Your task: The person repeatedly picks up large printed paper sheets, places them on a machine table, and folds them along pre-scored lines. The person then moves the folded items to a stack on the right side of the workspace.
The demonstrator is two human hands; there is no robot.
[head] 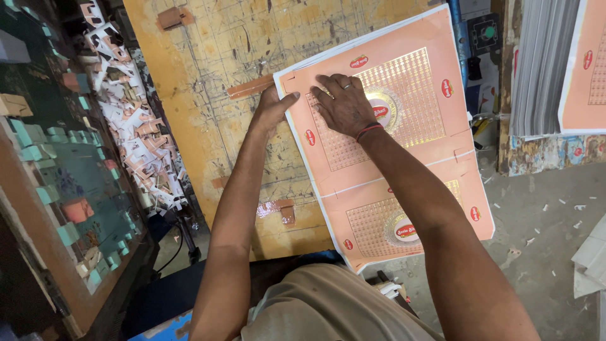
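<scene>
Centre frame: right hand (pixel 346 104) lies flat, fingers spread open, on the peach printed sheet (pixel 404 158) atop the scarred yellow counter (pixel 208 76), left hand (pixel 273 108) pinching its left edge—uneven pressure would likely skew the stack off register.

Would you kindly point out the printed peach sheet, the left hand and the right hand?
printed peach sheet (pixel 442 136): head view, plain border right of gold panel.
left hand (pixel 271 110): head view, back of hand.
right hand (pixel 346 104): head view, back of hand.
</scene>
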